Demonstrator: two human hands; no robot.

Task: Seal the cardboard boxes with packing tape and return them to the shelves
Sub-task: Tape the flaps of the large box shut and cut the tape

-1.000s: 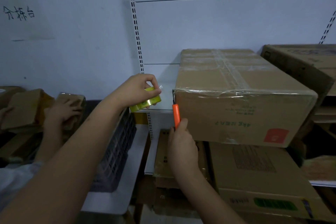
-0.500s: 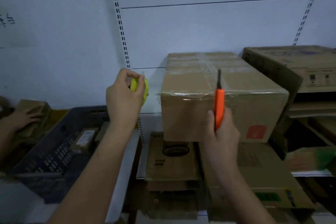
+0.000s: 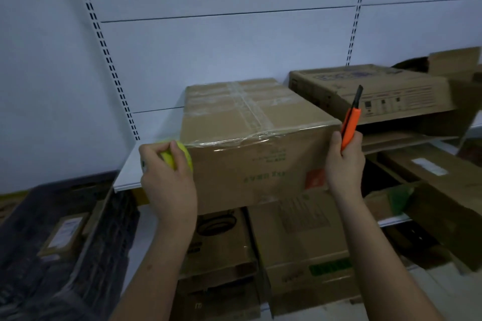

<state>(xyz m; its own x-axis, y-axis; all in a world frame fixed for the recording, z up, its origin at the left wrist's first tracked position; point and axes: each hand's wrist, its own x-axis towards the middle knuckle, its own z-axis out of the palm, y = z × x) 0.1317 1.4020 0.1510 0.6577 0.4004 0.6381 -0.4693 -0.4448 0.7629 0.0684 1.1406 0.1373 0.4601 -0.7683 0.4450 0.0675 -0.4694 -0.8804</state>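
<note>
Our left fingers [image 3: 174, 156] curl round the yellow tape roll [image 3: 180, 155], pinching it against the near left corner of the cardboard box [image 3: 255, 148]. Our left hand [image 3: 168, 182] hides most of the roll. Our right hand [image 3: 344, 161] grips the orange utility knife [image 3: 350, 125], fingers wrapped round its handle, its dark tip pointing up and far; the hand sits just beside the box's near right corner. The box stands on the white shelf [image 3: 127, 177], clear tape crossing its top and running along its near upper edge. Right of it lies a flatter printed box [image 3: 378, 91]. More boxes sit on the lower shelf. A dark crate [image 3: 78, 255] stands near left.
</note>
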